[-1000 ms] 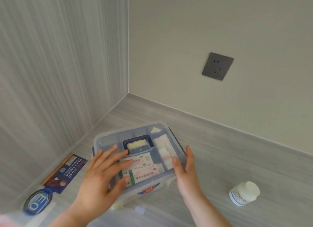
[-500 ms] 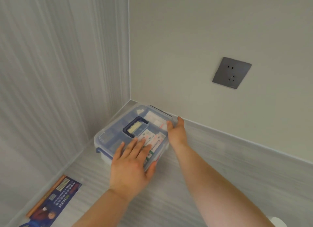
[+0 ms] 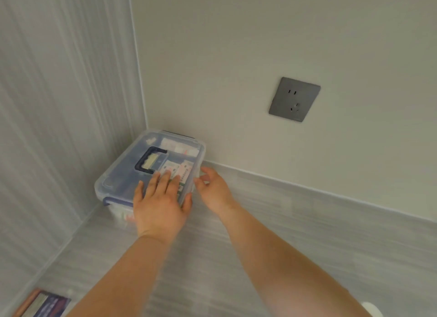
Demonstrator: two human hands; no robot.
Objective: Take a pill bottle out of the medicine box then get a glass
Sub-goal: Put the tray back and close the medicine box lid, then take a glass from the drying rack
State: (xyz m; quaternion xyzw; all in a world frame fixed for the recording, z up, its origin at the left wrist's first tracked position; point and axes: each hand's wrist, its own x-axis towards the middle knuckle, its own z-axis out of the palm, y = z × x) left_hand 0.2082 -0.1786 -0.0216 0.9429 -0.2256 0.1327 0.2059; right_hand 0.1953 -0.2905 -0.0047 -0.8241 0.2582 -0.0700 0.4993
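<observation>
The medicine box, clear plastic with a dark blue handle and clips, sits with its lid on in the far corner where the two walls meet. Cartons show through the lid. My left hand lies flat on the lid's near right part, fingers spread, thumb over the edge. My right hand hovers open just off the box's right side, fingers apart, holding nothing. A white pill bottle peeks in at the bottom right edge, mostly hidden by my right forearm. No glass is in view.
A grey wood-grain counter runs along the back wall. A dark grey wall socket is above it on the right. A printed booklet lies at the bottom left corner by the side wall.
Both hands pushed the box from the counter's near side back into the corner. My right hand has now come off the box's right side.
</observation>
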